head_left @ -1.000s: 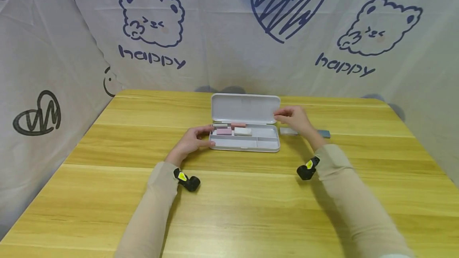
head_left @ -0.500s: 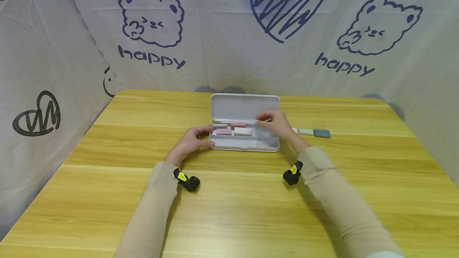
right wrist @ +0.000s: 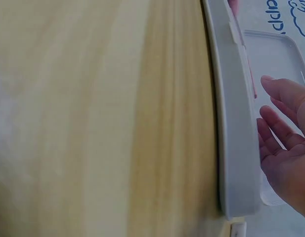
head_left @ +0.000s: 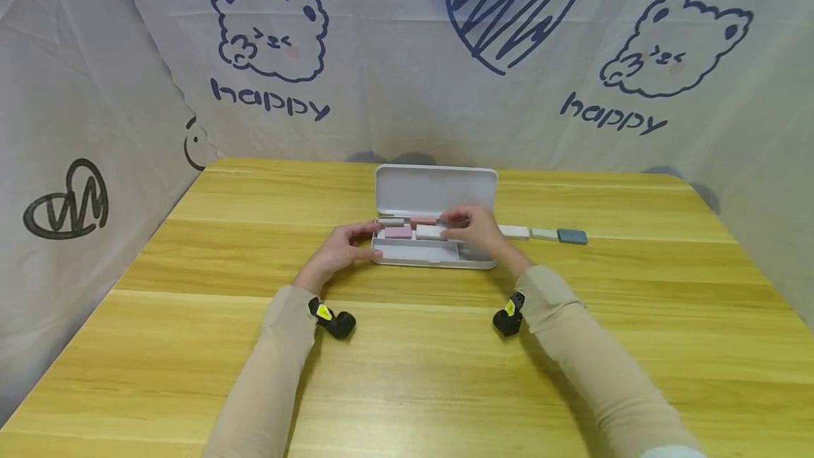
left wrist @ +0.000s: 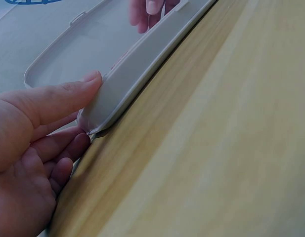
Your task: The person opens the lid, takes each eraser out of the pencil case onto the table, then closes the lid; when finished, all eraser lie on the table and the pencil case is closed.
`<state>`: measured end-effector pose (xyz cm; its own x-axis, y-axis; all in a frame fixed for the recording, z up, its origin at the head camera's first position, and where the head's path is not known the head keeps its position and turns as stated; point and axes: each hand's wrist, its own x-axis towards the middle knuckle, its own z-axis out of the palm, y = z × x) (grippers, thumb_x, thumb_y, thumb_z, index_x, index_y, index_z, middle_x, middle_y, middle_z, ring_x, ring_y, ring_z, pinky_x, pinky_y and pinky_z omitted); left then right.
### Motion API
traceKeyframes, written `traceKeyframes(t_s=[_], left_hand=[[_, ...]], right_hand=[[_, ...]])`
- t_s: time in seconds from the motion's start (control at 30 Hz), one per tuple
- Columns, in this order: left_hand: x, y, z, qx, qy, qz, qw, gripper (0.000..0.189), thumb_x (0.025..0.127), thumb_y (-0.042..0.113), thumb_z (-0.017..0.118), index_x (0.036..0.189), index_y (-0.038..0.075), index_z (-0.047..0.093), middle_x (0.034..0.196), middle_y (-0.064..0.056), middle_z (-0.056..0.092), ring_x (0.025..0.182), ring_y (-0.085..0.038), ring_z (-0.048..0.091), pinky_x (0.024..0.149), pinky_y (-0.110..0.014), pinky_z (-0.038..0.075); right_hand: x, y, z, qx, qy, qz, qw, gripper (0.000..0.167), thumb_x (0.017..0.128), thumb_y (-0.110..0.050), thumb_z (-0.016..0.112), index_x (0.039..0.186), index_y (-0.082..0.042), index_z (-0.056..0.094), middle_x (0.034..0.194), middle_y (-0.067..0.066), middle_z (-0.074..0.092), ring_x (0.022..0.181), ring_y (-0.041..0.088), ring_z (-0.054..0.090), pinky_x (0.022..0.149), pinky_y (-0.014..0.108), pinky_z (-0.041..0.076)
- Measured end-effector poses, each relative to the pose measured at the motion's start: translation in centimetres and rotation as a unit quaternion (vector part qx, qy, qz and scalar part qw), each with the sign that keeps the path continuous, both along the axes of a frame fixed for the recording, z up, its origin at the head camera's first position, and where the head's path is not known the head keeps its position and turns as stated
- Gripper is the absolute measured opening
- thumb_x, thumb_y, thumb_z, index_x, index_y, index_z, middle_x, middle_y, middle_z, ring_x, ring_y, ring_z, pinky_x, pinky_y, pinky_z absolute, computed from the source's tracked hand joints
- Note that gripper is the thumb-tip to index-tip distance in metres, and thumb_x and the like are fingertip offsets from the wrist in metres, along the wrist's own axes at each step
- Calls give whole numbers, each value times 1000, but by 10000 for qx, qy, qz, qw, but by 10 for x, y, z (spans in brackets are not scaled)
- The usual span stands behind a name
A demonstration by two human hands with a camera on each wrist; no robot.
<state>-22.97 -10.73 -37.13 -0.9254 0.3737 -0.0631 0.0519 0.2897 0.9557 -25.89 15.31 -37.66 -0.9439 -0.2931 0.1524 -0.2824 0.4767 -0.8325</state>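
Note:
A white pencil case (head_left: 413,262) lies open on the table, its lid (head_left: 435,189) tilted up at the back. Inside are several eraser-like blocks: a pink block (head_left: 398,232), a white block (head_left: 429,232), a grey block (head_left: 391,222) and a coral block (head_left: 422,220). My left hand (head_left: 340,249) grips the case's left end, thumb on the front wall (left wrist: 108,96) in the left wrist view. Over the right part of the case is my right hand (head_left: 475,230), its thumb beside the white block's right end. Nothing shows between its parted fingers (right wrist: 278,123); contact cannot be made out.
Right of the case, a row of blocks lies on the wooden table (head_left: 407,373): a white block (head_left: 514,232), a pale green block (head_left: 544,234) and a blue-grey block (head_left: 572,237). Behind the table hangs a printed white cloth (head_left: 394,90).
My right hand has moved left, from beside the lid's right edge to over the case, beside the white block inside. My left hand has stayed at the case's left end.

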Motion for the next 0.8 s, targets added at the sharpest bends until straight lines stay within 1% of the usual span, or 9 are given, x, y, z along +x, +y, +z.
traceKeyframes(t_s=[0.1, 0.23, 0.33, 0.37, 0.57, 0.8], left_hand=[[-1, 0, -1, 5, 30, -2, 10000, 53, 76, -3, 65, 124, -10, 44, 133, -23, 39, 121, -32, 35, 100, -40, 26], [-10, -2, -13, 115, 28, -3, 9999, 53, 75, -2, 66, 124, -9, 46, 135, -20, 37, 122, -31, 34, 101, -39, 25], [-16, -3, -23, 139, 6, 19, 9999, 54, 74, 0, 68, 124, -6, 47, 137, -17, 36, 123, -29, 33, 101, -37, 24], [-17, -3, -25, 107, 24, 27, 9999, 54, 74, 0, 68, 124, -5, 47, 137, -16, 36, 123, -28, 33, 101, -37, 24], [-17, -3, -28, -11, 127, 55, 9999, 53, 75, 1, 68, 124, -4, 49, 136, -15, 38, 121, -27, 36, 100, -37, 26], [-16, -3, -27, -1, 149, 49, 9999, 53, 75, 1, 68, 123, -4, 49, 136, -15, 38, 122, -27, 35, 100, -37, 26]], right_hand=[[0, 0, -1, 46, -107, -21, 9999, 29, 73, 1, 70, 98, 11, 61, 95, 22, 62, 87, 31, 58, 77, 34, 47], [2, 0, -1, 62, -327, -57, 9994, 31, 73, 1, 69, 101, 10, 61, 97, 22, 61, 88, 30, 57, 78, 34, 46], [3, 0, -1, 66, -453, -81, 9989, 32, 74, 1, 69, 103, 10, 60, 99, 22, 61, 90, 30, 56, 80, 35, 46], [2, 0, -1, 80, -466, -74, 9989, 32, 74, 0, 69, 103, 10, 60, 99, 22, 61, 91, 30, 56, 80, 35, 45], [1, 0, -5, 154, -548, -54, 9984, 32, 74, -2, 70, 103, 7, 61, 98, 19, 62, 87, 25, 55, 79, 33, 45], [0, 1, -7, 89, -665, -54, 9977, 30, 75, -3, 70, 102, 6, 62, 94, 17, 62, 83, 21, 55, 74, 29, 45]])
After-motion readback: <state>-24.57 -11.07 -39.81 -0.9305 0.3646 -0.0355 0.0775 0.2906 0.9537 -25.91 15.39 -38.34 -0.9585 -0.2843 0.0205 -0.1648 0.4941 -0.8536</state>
